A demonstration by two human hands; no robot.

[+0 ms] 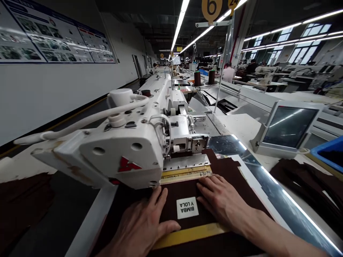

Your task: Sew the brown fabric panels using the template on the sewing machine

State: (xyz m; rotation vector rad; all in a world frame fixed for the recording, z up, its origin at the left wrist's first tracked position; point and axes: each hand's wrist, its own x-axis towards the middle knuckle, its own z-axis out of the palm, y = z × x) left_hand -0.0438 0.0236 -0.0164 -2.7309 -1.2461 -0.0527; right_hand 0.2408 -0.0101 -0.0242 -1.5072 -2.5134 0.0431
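Dark brown fabric (177,191) lies spread under the head of a white sewing machine (125,150). A white label (187,207) with black lettering, upside down from here, sits on the fabric between my hands. My left hand (144,221) rests on the cloth left of the label, fingers stretched forward and thumb apart. Flat on the cloth to the right is my right hand (221,196), its fingertips near the yellowish strip (187,172) below the machine's metal clamp (187,162). Another yellow strip (191,233) crosses the fabric nearer to me, by my left thumb.
A control screen (289,125) stands on the right. Beside it are dark brown cut pieces (308,189) and a blue bin (329,151). Brown thread cones (197,78) stand farther back. More brown fabric (24,207) hangs at the left.
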